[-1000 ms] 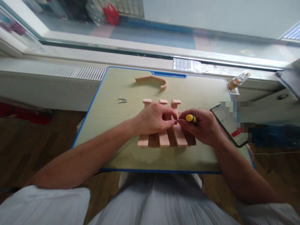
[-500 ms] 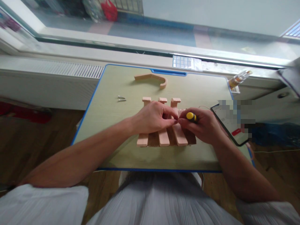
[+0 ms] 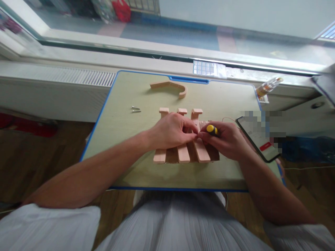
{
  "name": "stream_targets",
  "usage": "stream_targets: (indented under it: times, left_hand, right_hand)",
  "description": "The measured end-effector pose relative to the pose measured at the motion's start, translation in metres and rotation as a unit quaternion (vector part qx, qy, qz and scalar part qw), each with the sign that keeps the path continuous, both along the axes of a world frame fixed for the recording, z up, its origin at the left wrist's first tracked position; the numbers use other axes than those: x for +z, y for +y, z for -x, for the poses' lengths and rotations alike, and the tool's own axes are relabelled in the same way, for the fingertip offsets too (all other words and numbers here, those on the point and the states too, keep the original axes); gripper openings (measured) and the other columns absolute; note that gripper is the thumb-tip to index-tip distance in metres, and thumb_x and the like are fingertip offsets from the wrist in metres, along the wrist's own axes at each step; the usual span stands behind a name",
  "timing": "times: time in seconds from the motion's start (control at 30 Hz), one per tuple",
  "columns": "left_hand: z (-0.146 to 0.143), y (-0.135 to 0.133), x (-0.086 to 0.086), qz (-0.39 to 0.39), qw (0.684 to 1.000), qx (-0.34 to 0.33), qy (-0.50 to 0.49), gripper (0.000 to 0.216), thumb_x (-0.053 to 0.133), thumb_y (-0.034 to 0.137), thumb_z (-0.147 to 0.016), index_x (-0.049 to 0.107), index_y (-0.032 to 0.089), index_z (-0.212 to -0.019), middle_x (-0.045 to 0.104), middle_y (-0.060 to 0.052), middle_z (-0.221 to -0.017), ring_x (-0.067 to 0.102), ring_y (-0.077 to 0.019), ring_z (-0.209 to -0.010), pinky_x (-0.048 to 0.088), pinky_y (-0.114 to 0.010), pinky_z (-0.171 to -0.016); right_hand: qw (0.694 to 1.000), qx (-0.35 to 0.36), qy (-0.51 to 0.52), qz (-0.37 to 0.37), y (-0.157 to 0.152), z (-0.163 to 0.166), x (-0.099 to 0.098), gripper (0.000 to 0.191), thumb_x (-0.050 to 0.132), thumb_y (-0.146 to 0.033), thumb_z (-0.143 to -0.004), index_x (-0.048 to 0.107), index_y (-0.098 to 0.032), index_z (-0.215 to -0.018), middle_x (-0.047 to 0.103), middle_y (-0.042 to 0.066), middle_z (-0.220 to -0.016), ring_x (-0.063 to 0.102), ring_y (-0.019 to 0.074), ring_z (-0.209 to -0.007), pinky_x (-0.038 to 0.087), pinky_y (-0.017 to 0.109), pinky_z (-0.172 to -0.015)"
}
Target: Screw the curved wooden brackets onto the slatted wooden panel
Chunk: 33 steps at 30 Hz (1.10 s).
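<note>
Three pale wooden hooks lie side by side on a brown board, the left hook [image 3: 159, 157], the middle hook [image 3: 184, 156] and the right hook [image 3: 202, 153]. My left hand [image 3: 171, 132] rests across them, with thumb and forefinger pinched over the right hook. Whatever sits between those fingertips is too small to make out. Against them press the fingertips of my right hand [image 3: 227, 137], which also holds a screwdriver [image 3: 212, 130] with a yellow-and-black handle; its shaft is hidden. Part of the brown board [image 3: 214, 155] shows below my right hand.
On the blue-edged table [image 3: 117, 122], a loose curved wooden hook [image 3: 170, 84] lies at the back. Two screws [image 3: 135, 109] are at the left. A tablet-like screen [image 3: 258, 139] stands at the right edge, near a clear bottle [image 3: 269, 87]. Window and radiator [image 3: 86, 77] lie beyond.
The screwdriver's handle end has shifted slightly left and up in my right hand. Both hands stay over the right hook; otherwise only the view shifts a little.
</note>
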<state>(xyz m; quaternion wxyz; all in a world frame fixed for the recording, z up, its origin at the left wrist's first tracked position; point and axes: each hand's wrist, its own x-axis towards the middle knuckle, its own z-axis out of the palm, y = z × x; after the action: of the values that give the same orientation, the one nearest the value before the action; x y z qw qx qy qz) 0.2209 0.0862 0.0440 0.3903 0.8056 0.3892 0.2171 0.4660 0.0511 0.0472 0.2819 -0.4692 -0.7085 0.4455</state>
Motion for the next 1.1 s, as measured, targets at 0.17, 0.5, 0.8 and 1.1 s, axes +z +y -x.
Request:
stream_targets:
  times: [0.17, 0.5, 0.8, 1.1]
  left_hand:
    - [-0.0002, 0.0002, -0.0003, 0.006, 1.000, 0.001, -0.001, 0.020, 0.079, 0.028, -0.091, 0.094, 0.023, -0.102, 0.087, -0.002, -0.084, 0.075, -0.0146, -0.072, 0.051, -0.025, -0.066]
    - [-0.0015, -0.0020, 0.0018, 0.005, 1.000, 0.004, 0.002, 0.020, 0.077, 0.026, -0.091, 0.094, 0.023, -0.103, 0.085, -0.002, -0.081, 0.069, -0.0135, -0.067, 0.047, -0.025, -0.063]
    - [-0.0009, -0.0016, 0.0028, 0.011, 1.000, -0.001, -0.008, 0.021, 0.076, 0.024, -0.089, 0.094, 0.022, -0.101, 0.081, 0.000, -0.073, 0.066, -0.0115, -0.063, 0.043, -0.024, -0.058]
    - [-0.0013, -0.0006, 0.0030, 0.017, 1.000, -0.016, -0.011, 0.020, 0.075, 0.022, -0.089, 0.093, 0.021, -0.098, 0.080, 0.000, -0.072, 0.063, -0.0112, -0.061, 0.040, -0.024, -0.056]
  right_hand:
    - [0.999, -0.006, 0.037, 0.029, -0.0016, 0.0008, -0.0017, 0.024, 0.079, -0.041, -0.102, 0.079, -0.018, -0.094, 0.076, 0.003, -0.083, 0.066, 0.0178, -0.076, 0.050, 0.029, -0.069]
    - [0.999, -0.021, 0.022, 0.026, 0.0010, 0.0023, -0.0028, 0.032, 0.078, -0.042, -0.101, 0.074, -0.018, -0.081, 0.069, 0.000, -0.070, 0.054, 0.0127, -0.063, 0.038, 0.027, -0.055]
    - [0.998, -0.014, 0.042, 0.045, 0.0016, 0.0055, 0.0016, 0.031, 0.081, -0.040, -0.098, 0.074, -0.018, -0.077, 0.065, 0.000, -0.068, 0.050, 0.0118, -0.062, 0.032, 0.028, -0.053]
    - [0.997, -0.001, 0.052, 0.055, 0.0021, 0.0065, 0.0010, 0.032, 0.083, -0.045, -0.098, 0.074, -0.019, -0.082, 0.065, 0.000, -0.072, 0.049, 0.0127, -0.065, 0.033, 0.028, -0.055]
